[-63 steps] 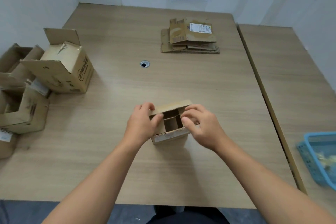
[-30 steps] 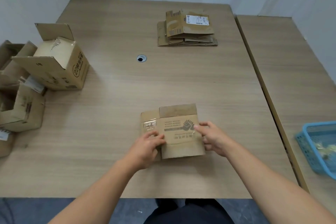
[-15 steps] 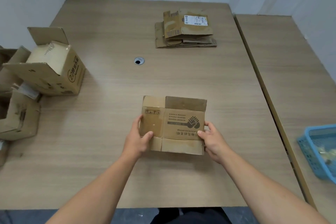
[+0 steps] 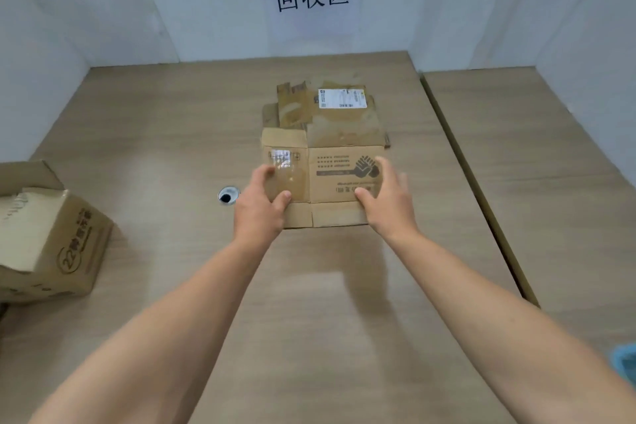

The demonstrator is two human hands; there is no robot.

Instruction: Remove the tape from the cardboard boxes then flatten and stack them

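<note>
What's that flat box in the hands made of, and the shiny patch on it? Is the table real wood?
The flattened box looks like brown cardboard, matte, with creased folds. The shiny patch seems clear plastic tape: it glares. The table shows even wood grain, perhaps laminate; the look leaves that open.

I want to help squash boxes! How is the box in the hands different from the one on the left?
The held box is pressed flat; the left box stands full-shaped, a flap open. The left hand grips and the right hand touches the held box; no hand touches the left box. Both are printed brown cardboard.
</note>
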